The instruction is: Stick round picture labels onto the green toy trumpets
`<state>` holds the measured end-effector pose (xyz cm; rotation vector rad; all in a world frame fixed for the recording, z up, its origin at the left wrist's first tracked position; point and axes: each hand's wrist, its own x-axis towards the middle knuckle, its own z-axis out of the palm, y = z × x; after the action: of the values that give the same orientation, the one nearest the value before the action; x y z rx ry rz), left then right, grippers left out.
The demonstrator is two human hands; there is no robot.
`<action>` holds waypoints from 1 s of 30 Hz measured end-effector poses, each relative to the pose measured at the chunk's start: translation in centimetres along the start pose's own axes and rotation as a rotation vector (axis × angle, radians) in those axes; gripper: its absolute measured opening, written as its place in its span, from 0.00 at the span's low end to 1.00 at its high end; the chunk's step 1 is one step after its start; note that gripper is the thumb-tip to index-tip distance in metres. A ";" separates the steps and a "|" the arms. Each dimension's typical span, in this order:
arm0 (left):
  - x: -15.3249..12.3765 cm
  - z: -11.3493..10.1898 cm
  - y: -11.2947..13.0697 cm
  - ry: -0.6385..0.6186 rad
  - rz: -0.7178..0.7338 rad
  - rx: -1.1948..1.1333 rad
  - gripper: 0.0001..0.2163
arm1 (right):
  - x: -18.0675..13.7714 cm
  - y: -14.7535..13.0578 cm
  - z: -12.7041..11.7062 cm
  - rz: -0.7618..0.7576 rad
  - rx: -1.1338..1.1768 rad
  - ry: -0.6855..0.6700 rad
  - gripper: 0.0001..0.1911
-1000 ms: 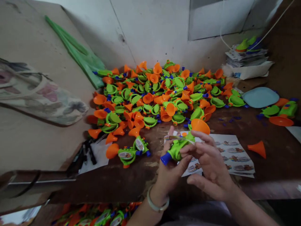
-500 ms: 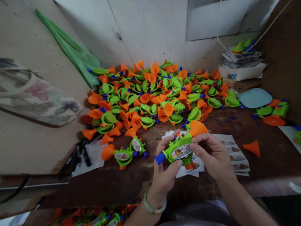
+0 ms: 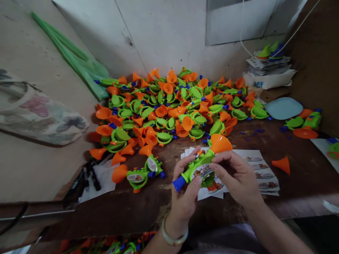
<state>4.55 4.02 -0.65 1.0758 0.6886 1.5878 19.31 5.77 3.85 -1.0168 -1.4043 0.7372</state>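
Observation:
I hold a green toy trumpet (image 3: 200, 165) with an orange bell and a blue mouthpiece above the table's near edge. My left hand (image 3: 185, 190) grips it from below, fingers wrapped round the body. My right hand (image 3: 235, 174) pinches its right side, fingertips pressing on the picture sticker on its face. Under my hands lies a sheet of stickers (image 3: 258, 169). Two finished trumpets (image 3: 139, 174) with stickers lie to the left on the dark wooden table (image 3: 304, 180).
A big heap of green and orange trumpets (image 3: 172, 106) fills the table's back. A loose orange bell (image 3: 282, 164) lies at right. A light blue lid (image 3: 283, 107), a stack of papers (image 3: 268, 68), a floral bag (image 3: 39, 118) and a green plastic bag (image 3: 79, 63) stand around.
The trumpet turned in my hands so its sticker face shows, and my right fingers moved onto the sticker. The view drifted slightly to the right.

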 end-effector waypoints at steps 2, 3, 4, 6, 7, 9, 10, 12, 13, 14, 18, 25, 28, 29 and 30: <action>-0.2 0.0 0.0 0.007 0.021 0.029 0.17 | 0.0 0.0 0.0 -0.099 -0.109 0.019 0.05; -0.3 -0.1 0.0 0.012 0.031 0.045 0.16 | -0.1 0.0 0.0 -0.151 -0.163 0.030 0.05; -0.4 -0.1 0.1 0.015 0.043 0.060 0.16 | -0.1 -0.1 0.0 -0.197 -0.213 0.038 0.05; -0.6 -0.2 0.1 0.017 0.062 0.085 0.16 | -0.2 -0.2 0.1 -0.263 -0.287 0.040 0.06; -0.7 -0.2 0.2 0.015 0.068 0.096 0.16 | -0.3 -0.3 0.2 -0.283 -0.314 0.037 0.06; -0.9 -0.2 0.2 0.013 0.079 0.123 0.17 | -0.6 -0.5 0.4 -0.309 -0.354 0.027 0.05; -1.0 -0.1 0.2 0.013 0.085 0.141 0.17 | -0.7 -0.5 0.5 -0.322 -0.372 0.020 0.05; -1.2 0.0 0.3 0.007 0.105 0.191 0.16 | -0.7 -0.2 0.6 -0.328 -0.410 0.024 0.05; -1.2 -0.1 0.4 0.005 0.120 0.218 0.16 | -0.6 0.2 0.4 -0.317 -0.426 0.048 0.06; -1.2 -0.4 0.6 0.002 0.144 0.248 0.16 | -0.4 0.8 0.0 -0.296 -0.447 0.088 0.09; -0.6 -4.5 2.3 0.061 0.331 0.633 0.18 | 0.4 4.5 -3.0 -0.124 -0.568 0.164 0.19; 0.3 -14.5 2.8 -0.233 0.142 1.706 0.22 | -3.3 8.2 -3.9 0.336 -0.798 -0.401 0.26; 0.4 -14.7 2.7 -0.384 -0.064 1.829 0.28 | -4.5 8.4 -2.2 0.370 -0.855 -0.457 0.35; 0.7 -14.3 2.8 -0.384 -0.108 1.856 0.28 | -4.7 8.6 -1.9 0.368 -0.864 -0.455 0.36; 1.0 -13.8 2.9 -0.348 -0.136 1.880 0.27 | -4.8 8.7 -1.6 0.364 -0.868 -0.450 0.36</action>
<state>-9.16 5.39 -3.85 2.3586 2.0017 0.1650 21.90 4.91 -5.84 -1.8993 -2.0301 0.6357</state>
